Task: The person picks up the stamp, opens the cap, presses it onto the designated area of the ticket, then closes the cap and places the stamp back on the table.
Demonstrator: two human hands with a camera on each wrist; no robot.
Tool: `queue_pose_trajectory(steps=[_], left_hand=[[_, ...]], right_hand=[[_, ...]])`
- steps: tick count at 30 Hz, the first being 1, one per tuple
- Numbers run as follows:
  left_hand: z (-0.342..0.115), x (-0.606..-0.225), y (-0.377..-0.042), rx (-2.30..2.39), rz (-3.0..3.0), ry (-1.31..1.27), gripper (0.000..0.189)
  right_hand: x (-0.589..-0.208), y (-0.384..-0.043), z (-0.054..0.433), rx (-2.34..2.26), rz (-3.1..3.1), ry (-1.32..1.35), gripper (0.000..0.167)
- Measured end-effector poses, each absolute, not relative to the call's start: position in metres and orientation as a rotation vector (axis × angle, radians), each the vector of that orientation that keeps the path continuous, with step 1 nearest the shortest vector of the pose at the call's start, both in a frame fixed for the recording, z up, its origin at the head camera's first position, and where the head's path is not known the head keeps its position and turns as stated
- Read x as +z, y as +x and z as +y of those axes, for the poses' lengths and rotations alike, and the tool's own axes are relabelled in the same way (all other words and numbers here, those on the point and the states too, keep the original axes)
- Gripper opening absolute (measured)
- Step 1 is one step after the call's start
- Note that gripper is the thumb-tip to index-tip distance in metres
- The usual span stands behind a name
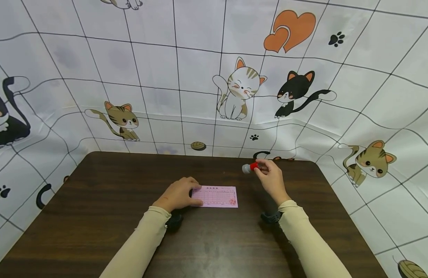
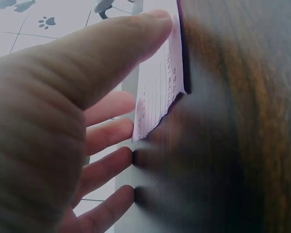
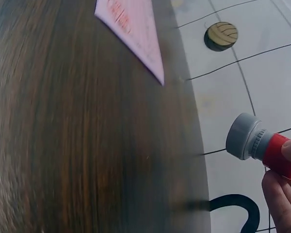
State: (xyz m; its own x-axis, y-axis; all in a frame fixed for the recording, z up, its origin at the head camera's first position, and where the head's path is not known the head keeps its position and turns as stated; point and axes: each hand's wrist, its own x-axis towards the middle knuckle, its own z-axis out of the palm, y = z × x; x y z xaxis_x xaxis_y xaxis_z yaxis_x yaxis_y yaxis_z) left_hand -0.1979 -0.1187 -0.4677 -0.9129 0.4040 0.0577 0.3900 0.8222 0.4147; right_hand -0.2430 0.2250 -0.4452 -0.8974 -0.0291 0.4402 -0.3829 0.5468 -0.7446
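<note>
A pink printed form pad with table lines and a red seal mark lies flat on the table. My left hand rests at its left end, thumb by the near edge and fingers spread by the far edge. In the left wrist view the thumb overlaps the pad, whose end is torn and ragged. Up and right of the pad, my right hand pinches a small round stamp by its red part. Its grey end points left, raised over the table's far side and apart from the pad.
Dark brown wooden table under both arms. A white cloth with cat drawings and grid lines hangs behind and along both sides. Dark devices are strapped to both wrists, the right one close above the tabletop.
</note>
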Motion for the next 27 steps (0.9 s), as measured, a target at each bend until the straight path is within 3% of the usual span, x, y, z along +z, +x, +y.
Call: queue_pose_trajectory(steps=[27], left_hand=[[-0.101, -0.464, -0.202, 0.564, 2.966, 0.749, 0.065]], right_hand=[[-0.448, -0.263, 0.218, 1.063, -2.597, 0.375, 0.033]])
